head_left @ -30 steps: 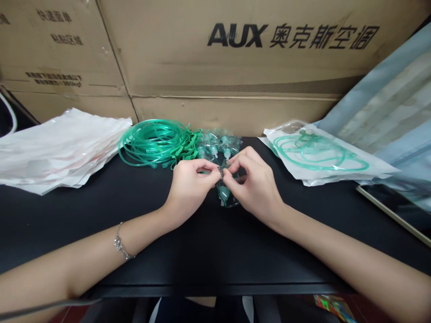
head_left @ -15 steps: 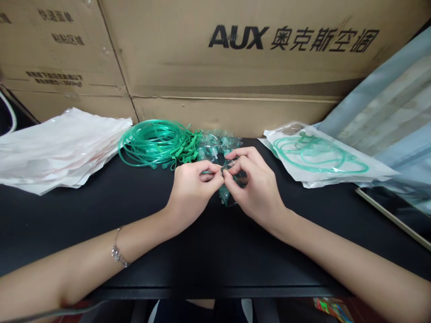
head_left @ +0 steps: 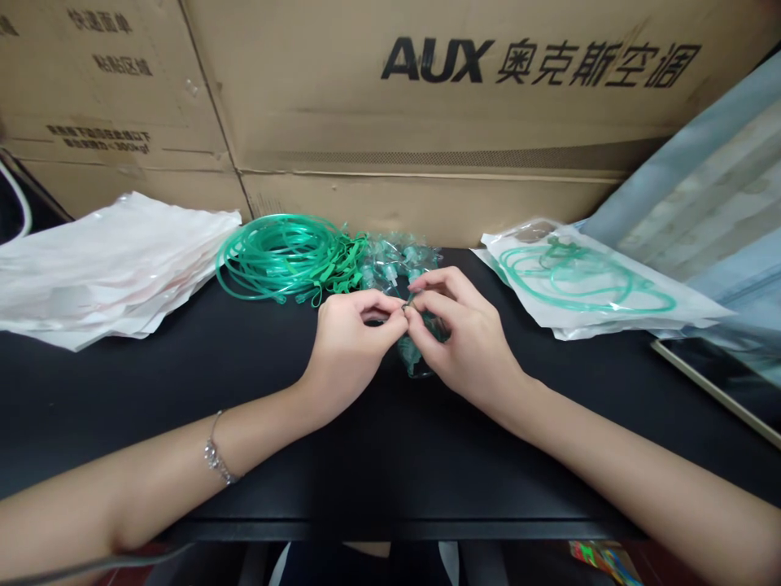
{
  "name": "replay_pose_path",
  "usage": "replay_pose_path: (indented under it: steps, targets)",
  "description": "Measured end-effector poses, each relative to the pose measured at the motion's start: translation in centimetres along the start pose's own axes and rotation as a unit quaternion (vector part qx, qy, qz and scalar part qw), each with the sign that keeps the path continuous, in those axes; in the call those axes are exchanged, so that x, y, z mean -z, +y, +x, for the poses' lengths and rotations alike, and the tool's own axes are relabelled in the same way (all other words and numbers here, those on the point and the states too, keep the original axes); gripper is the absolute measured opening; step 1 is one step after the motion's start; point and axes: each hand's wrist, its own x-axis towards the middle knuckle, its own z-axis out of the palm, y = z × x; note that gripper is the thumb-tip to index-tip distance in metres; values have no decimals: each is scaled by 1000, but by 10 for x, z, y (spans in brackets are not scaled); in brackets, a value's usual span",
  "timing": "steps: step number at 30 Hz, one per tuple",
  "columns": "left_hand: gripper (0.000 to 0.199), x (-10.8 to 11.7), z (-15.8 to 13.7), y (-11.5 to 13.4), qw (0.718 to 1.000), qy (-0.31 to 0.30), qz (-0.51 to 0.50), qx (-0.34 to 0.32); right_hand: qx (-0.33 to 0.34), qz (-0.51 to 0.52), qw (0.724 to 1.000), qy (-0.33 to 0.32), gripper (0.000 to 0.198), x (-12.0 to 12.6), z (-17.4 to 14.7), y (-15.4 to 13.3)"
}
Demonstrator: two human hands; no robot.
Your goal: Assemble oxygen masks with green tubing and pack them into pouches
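My left hand (head_left: 359, 334) is closed, thumb and index finger pinched on a clear greenish plastic mask (head_left: 415, 358). Meeting it fingertip to fingertip, my right hand (head_left: 460, 330) pinches the same mask at its upper edge, with its other fingers curled. The exact bit between the fingertips is too small to make out, and my right hand covers part of the mask. Just behind my hands lies a pile of clear masks (head_left: 390, 264) with pale connectors. Beside that pile are green elastic straps (head_left: 342, 264) and coiled green tubing (head_left: 274, 256).
White packaging sheets (head_left: 115, 268) are stacked at the left. Packed green tubing lies in a clear-fronted pouch (head_left: 586, 281) at the right, near a phone (head_left: 726, 382). A large cardboard box (head_left: 390, 122) stands along the back of the black table (head_left: 390, 456).
My hands keep nearly the same pinched pose on the mask, with only slight finger movement. The whole view has shifted a little.
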Motion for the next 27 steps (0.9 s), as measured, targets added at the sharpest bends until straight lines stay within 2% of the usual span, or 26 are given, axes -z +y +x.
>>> replay_pose_path:
  steps: [9, 22, 27]
  targets:
    - [10, 1, 1, -7, 998, -14, 23, -53, 0, 7, 1000, 13, 15, 2, 1, 0]
    - [10, -1, -3, -4, 999, -45, -21, -23, 14, 15, 1000, -15, 15, 5, 1, 5]
    - [8, -3, -5, -4, 998, -49, 2, -45, 10, 5, 999, -34, 18, 6, -3, 5]
